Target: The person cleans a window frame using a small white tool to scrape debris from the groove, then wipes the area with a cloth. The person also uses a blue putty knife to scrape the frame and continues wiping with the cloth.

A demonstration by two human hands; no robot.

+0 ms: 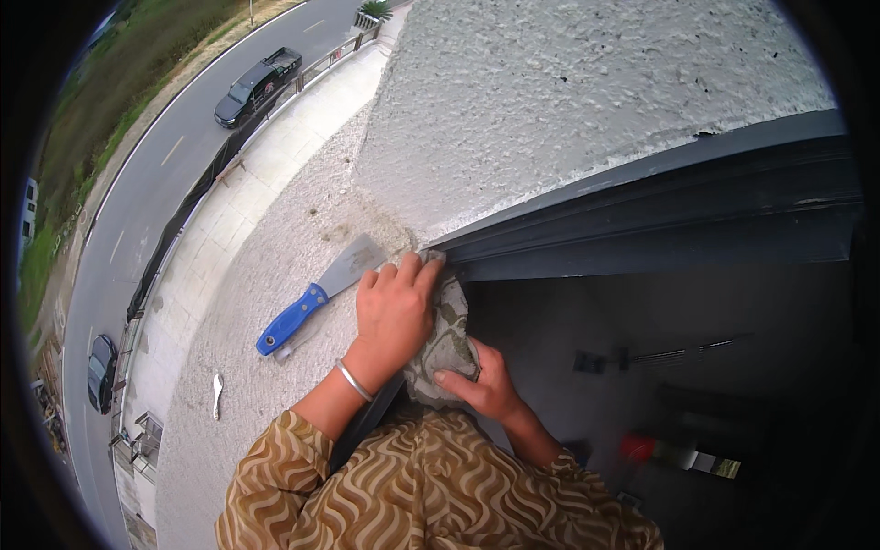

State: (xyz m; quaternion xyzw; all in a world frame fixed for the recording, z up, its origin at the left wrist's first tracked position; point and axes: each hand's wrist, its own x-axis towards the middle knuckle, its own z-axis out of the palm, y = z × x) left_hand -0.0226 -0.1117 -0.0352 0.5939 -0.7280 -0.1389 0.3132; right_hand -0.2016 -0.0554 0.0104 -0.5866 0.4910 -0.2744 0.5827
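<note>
My left hand (397,309), a metal bangle on its wrist, presses a grey patterned cloth (447,344) at the corner where the dark window frame (619,213) meets the rough ledge. The cloth's lower part is held by my right hand (485,385), thumb on top. Left of my left hand a putty knife with a blue handle (292,320) lies on the textured ledge (254,295), its blade close to my fingers. Something small and pale partly shows beneath the handle. Farther down the ledge lies a small shiny spoon-like piece (218,397).
A rough plastered wall (584,89) rises beyond the window frame. On the right is a dark interior with a red object (637,447). Beyond the ledge, far below, are a paved strip, a railing, and a road with a pickup truck (258,88) and a dark car (102,373).
</note>
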